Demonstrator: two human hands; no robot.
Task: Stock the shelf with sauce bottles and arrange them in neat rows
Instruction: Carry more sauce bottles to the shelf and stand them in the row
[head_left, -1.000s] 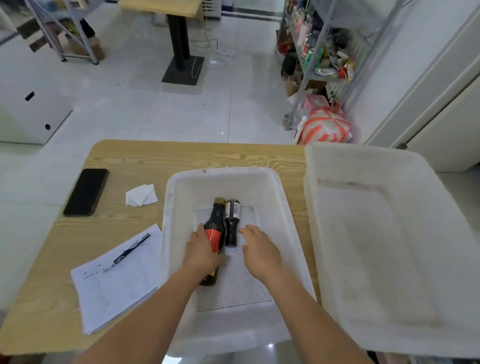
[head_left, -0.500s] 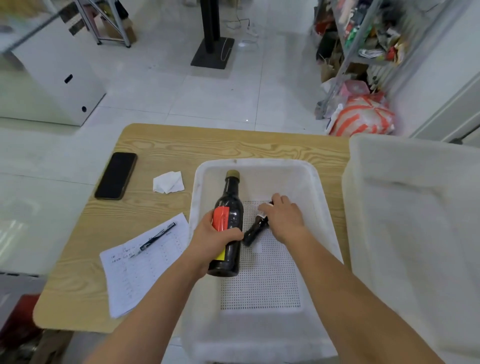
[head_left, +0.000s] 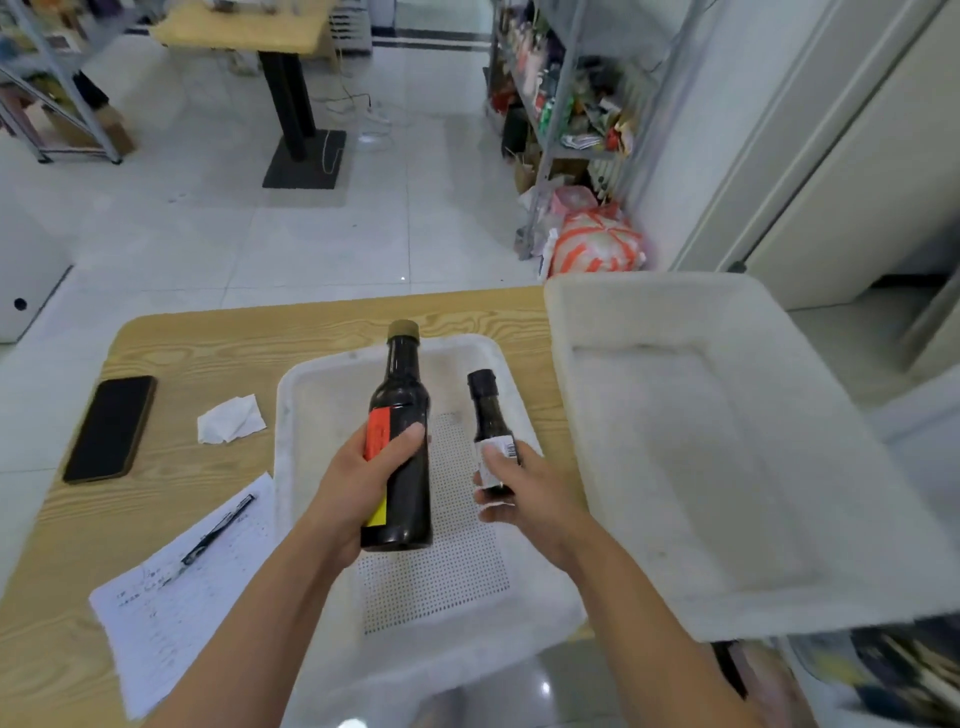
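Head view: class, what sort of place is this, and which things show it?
Probably a storeroom or back-room work area rather than a shop floor: a metal rack crammed with mixed goods, a wooden table bearing a white tray, and a filled-in sheet with a pen.

Large bottle (head_left: 402, 447): dark, red-and-yellow label, gold cap. Small bottle (head_left: 491, 423): dark, white label, black cap. Tray (head_left: 311, 415): white, dotted base.

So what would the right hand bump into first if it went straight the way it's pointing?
Probably the big dark bottle that the left hand holds. The right hand, gripping the small bottle, points toward it, though depth is unclear.
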